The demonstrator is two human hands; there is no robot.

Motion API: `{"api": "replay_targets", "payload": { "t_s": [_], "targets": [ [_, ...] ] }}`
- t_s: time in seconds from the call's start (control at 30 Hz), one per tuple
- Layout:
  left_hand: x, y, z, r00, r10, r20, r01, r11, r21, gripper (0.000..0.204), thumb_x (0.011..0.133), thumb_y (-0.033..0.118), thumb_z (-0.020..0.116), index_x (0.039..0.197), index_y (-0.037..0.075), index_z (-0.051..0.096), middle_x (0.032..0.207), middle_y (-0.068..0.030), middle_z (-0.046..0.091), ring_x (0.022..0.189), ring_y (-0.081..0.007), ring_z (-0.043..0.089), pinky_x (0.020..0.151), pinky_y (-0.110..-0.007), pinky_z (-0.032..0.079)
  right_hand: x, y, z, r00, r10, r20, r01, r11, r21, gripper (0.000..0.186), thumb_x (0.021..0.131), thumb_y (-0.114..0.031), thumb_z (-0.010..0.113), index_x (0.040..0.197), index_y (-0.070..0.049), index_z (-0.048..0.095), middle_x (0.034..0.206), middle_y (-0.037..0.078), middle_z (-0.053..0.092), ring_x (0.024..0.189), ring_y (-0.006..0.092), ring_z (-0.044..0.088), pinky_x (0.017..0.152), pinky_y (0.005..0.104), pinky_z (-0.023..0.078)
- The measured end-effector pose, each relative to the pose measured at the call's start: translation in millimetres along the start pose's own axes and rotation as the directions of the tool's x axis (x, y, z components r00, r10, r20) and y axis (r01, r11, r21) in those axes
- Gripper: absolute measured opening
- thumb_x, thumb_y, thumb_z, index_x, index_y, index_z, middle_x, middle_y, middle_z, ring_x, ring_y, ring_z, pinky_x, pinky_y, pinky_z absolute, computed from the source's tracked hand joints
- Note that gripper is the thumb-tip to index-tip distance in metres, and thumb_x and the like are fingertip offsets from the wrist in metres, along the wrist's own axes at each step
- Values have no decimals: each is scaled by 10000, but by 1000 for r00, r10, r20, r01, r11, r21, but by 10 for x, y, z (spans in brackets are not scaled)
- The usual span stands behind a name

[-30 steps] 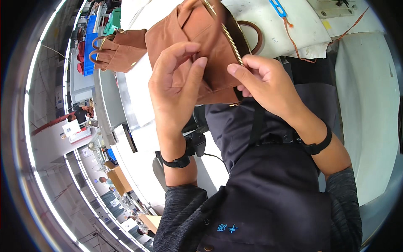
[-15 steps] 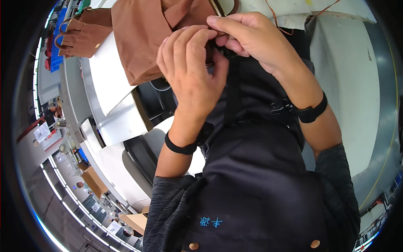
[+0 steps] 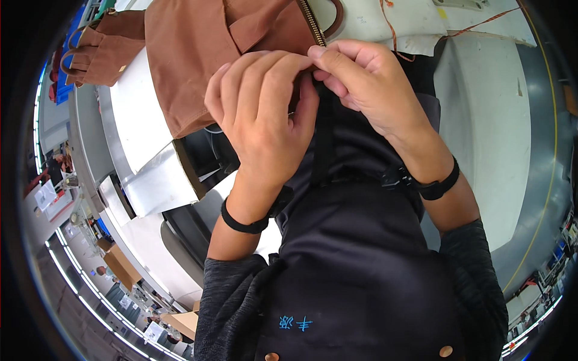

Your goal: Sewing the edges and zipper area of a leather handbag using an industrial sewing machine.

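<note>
A brown bag (image 3: pixel 186 57) with a gold zipper (image 3: pixel 313 21) and a round handle lies at the top middle. My left hand (image 3: pixel 259 114) is closed at its lower right part, fingers curled side by side, covering whatever they grip. Touching it at the zipper's lower end, my right hand (image 3: pixel 379 90) is pinched with its thumb tip by my left forefinger; what is between the fingertips is too small and hidden to name.
Another brown bag (image 3: pixel 114 45) sits upper left on the white worktable (image 3: pixel 135 120). Orange cords (image 3: pixel 397 30) lie on white material at upper right. A pale panel (image 3: pixel 487 138) is at right. Cardboard boxes (image 3: pixel 120 265) and distant workstations fill the left edge.
My left hand's fingers have curled over and met my right hand at the zipper end. The view has shifted, so the bags appear farther left and higher than a second ago.
</note>
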State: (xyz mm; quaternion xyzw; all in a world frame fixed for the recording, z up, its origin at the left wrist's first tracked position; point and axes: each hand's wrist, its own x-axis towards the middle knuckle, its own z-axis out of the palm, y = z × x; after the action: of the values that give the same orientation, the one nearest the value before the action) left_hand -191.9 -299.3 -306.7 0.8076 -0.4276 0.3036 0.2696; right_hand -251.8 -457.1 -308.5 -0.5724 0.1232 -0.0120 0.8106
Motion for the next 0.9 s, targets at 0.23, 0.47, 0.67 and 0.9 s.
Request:
{"api": "replay_targets", "payload": {
  "t_s": [0.23,0.47,0.67,0.9],
  "targets": [
    [1,-30,-34,998,-59,3,59,998,-13,282,693,86,822,939,159,705,919,34,683,888,-182,638,933,-379,401,8,-73,-15,962,267,60,-273,911,311,313,978,-270,701,899,32,676,635,-31,531,528,23,425,456,198,293],
    [35,-105,5,1000,5,10,-5,999,-53,202,702,66,812,842,150,694,833,42,674,769,-164,622,875,-354,408,27,-20,-23,980,199,20,-200,970,139,311,984,-308,705,896,-10,686,650,-20,559,520,33,446,449,211,333],
    [44,-75,-11,999,-17,46,19,999,-51,237,719,19,821,906,137,737,874,31,713,813,-155,664,867,-317,410,49,20,7,975,223,-25,-217,965,148,265,973,-265,713,877,-19,692,657,-15,575,528,22,446,450,196,302],
    [80,-68,-44,999,-23,30,24,999,-42,220,713,83,822,889,163,719,865,57,693,825,-151,635,884,-337,387,82,-69,18,948,315,39,-312,902,299,289,965,-271,715,787,-51,656,585,-22,532,458,33,398,419,208,272]
  ]
}}
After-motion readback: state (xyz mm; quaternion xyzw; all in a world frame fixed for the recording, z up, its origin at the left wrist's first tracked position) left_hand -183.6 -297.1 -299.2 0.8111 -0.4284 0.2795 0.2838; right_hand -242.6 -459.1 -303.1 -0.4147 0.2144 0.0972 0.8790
